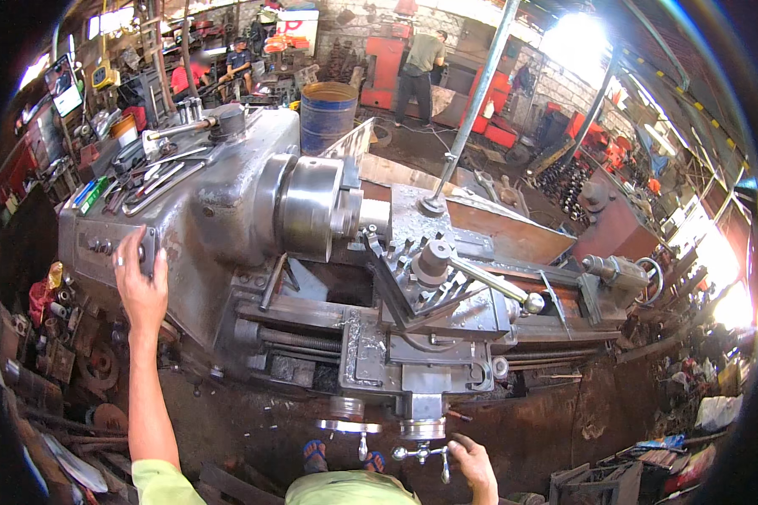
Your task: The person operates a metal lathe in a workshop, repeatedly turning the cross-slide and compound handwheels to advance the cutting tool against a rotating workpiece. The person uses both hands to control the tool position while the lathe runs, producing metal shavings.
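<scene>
A large grey metal lathe [210,194] fills the middle of the head view. My left hand [142,290] is raised at the control panel [97,246] on the lathe's headstock, fingers spread near a dark knob between finger and thumb. Low in front, my right hand [473,465] has its fingers curled at the right end of the ball crank handle [421,453] of the cross slide. Left of that crank is a shiny handwheel [348,427]. The chuck [312,206] holds a short bright round workpiece [376,215], with the tool post [432,263] close beside it.
Wrenches and hex keys [164,181] lie on top of the headstock. The tailstock [616,276] stands at the bed's right end. Behind the lathe are a blue drum [327,118] and a person [421,71] standing. Metal parts [101,366] are piled at left.
</scene>
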`<state>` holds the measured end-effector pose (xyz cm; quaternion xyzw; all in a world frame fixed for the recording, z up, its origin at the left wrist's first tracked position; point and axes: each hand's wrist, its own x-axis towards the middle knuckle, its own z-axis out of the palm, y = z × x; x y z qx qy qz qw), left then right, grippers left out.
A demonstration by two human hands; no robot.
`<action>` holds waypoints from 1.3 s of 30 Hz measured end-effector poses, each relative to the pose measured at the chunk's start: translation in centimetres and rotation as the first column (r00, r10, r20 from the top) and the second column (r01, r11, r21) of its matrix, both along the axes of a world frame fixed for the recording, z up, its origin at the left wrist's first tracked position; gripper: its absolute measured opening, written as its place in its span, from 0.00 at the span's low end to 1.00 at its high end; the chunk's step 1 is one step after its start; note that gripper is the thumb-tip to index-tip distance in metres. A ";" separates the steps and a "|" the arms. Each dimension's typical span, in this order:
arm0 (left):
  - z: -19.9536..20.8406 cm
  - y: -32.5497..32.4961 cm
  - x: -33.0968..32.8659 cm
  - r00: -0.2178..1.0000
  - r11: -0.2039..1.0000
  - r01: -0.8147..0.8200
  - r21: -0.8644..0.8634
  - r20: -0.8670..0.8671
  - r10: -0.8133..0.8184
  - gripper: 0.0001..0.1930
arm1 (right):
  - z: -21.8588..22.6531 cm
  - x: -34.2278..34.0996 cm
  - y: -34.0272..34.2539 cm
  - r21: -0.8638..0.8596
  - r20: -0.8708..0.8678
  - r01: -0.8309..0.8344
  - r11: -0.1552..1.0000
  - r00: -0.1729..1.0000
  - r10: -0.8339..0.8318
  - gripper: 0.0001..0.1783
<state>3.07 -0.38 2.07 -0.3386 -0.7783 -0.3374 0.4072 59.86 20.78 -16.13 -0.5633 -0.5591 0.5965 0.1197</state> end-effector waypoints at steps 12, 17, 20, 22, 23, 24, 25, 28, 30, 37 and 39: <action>-1.7 1.6 -3.4 0.989 0.989 -0.144 -0.021 -0.044 0.143 0.24 | 1.7 -6.2 -3.2 0.312 0.331 -0.101 0.945 0.944 -0.009 0.36; -1.7 1.6 -3.6 0.989 0.991 -0.135 -0.001 -0.062 0.135 0.24 | 1.5 -6.2 -3.2 0.303 0.338 -0.080 0.950 0.941 -0.028 0.38; -1.8 1.5 -3.7 0.988 0.990 -0.138 0.005 -0.068 0.138 0.24 | 1.1 -6.0 -3.0 0.295 0.332 -0.079 0.952 0.943 -0.024 0.38; -1.9 1.5 -3.9 0.987 0.990 -0.139 0.004 -0.075 0.139 0.24 | 0.9 -5.9 -3.0 0.301 0.328 -0.082 0.950 0.944 -0.022 0.39; -1.9 1.5 -3.9 0.987 0.991 -0.137 0.002 -0.081 0.137 0.24 | 0.8 -5.8 -3.0 0.282 0.324 -0.076 0.956 0.946 -0.020 0.39; -1.9 1.5 -3.9 0.986 0.990 -0.138 -0.004 -0.096 0.137 0.24 | 0.8 -5.8 -2.9 0.274 0.327 -0.076 0.959 0.945 -0.019 0.40; -1.9 1.5 -4.0 0.987 0.990 -0.138 0.000 -0.084 0.137 0.23 | 0.7 -5.8 -2.9 0.278 0.338 -0.082 0.957 0.941 -0.018 0.40; -2.0 1.4 -4.0 0.986 0.989 -0.148 -0.002 -0.073 0.147 0.23 | 0.5 -5.7 -2.8 0.263 0.342 -0.080 0.962 0.940 -0.015 0.41; -2.0 1.4 -4.0 0.985 0.987 -0.159 -0.002 -0.067 0.158 0.23 | 0.5 -5.7 -2.7 0.265 0.354 -0.092 0.960 0.935 -0.009 0.42; -2.1 1.4 -4.1 0.986 0.989 -0.150 0.009 -0.073 0.151 0.23 | 1.0 -5.9 -2.6 0.259 0.377 -0.095 0.961 0.926 -0.010 0.42; -2.1 1.4 -4.2 0.985 0.988 -0.154 0.006 -0.074 0.154 0.23 | 1.2 -6.0 -2.7 0.259 0.363 -0.095 0.961 0.932 -0.006 0.42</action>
